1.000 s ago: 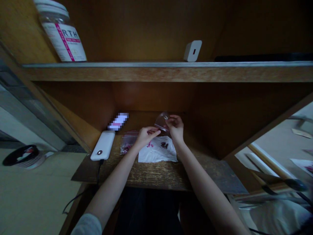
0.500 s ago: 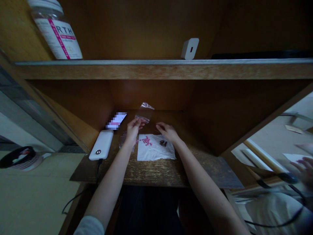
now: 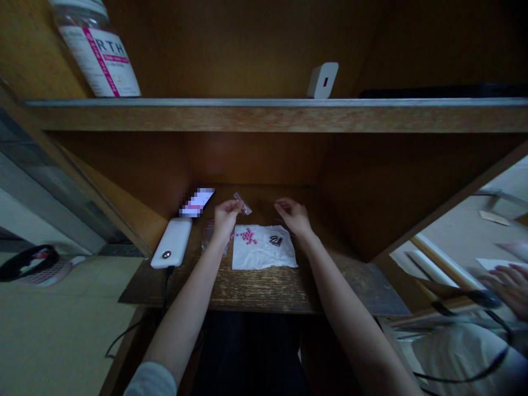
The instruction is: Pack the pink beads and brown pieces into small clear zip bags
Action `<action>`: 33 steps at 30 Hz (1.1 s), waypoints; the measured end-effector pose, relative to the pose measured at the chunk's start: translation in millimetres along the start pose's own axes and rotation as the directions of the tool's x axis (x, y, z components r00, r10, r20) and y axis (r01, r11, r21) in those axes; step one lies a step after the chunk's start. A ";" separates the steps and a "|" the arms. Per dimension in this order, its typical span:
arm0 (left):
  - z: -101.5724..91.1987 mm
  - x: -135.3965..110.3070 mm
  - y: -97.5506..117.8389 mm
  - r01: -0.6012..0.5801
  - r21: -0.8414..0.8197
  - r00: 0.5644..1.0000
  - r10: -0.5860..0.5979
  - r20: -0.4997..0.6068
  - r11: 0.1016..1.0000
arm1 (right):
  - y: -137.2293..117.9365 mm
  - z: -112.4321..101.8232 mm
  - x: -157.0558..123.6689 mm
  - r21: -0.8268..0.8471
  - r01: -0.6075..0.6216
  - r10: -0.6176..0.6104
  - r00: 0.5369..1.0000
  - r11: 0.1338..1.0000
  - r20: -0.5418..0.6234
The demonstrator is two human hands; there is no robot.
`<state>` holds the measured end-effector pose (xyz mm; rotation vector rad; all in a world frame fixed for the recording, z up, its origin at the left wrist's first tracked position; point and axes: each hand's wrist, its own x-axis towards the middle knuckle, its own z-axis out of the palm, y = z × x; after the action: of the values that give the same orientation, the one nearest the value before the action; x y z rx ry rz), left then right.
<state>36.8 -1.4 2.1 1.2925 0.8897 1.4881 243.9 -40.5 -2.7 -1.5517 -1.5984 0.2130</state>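
My left hand (image 3: 226, 217) is closed, pinching a small clear zip bag (image 3: 243, 203) that is turned nearly edge-on. To its right, my right hand (image 3: 293, 216) hovers with fingers loosely bent and apart from the bag; nothing shows in it. Below and between the hands lies a white paper tissue (image 3: 264, 258). On its left part sits a cluster of small round pink pills (image 3: 248, 236); several dark, shiny capsule-shaped pieces (image 3: 275, 241) lie on its right. More clear bags (image 3: 209, 234) rest partly hidden behind my left forearm.
A white power bank (image 3: 173, 242) with a black cable and a phone (image 3: 198, 202) lie left of my hands. Overhead, a shelf edge (image 3: 264, 118) bears a jar (image 3: 99, 55) and a white charger (image 3: 324, 81). Another person's hand (image 3: 511, 283) is at far right.
The bag in my left hand has tipped from showing its flat side to nearly edge-on, and sits lower. My right hand has moved right, away from it.
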 end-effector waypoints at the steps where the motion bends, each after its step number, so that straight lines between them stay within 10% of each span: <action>1: 1.7 -1.4 -0.3 -0.040 0.057 0.999 0.038 0.037 0.998 | -7.7 1.9 -1.7 0.098 0.061 -0.059 0.998 0.993 -0.026; 8: 7.9 -9.1 3.3 -0.185 0.212 0.967 0.139 0.215 0.960 | -49.8 10.2 -13.2 0.199 0.332 -0.350 0.935 0.922 0.059; 33: 7.2 -15.8 11.9 -0.299 0.326 0.914 0.171 0.369 0.897 | -51.7 7.3 -17.6 -0.184 0.357 -0.310 0.920 0.916 0.241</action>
<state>41.7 -20.4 9.9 1.9352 0.8364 1.2575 198.6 -63.5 18.8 -1.4247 -2.0870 0.0028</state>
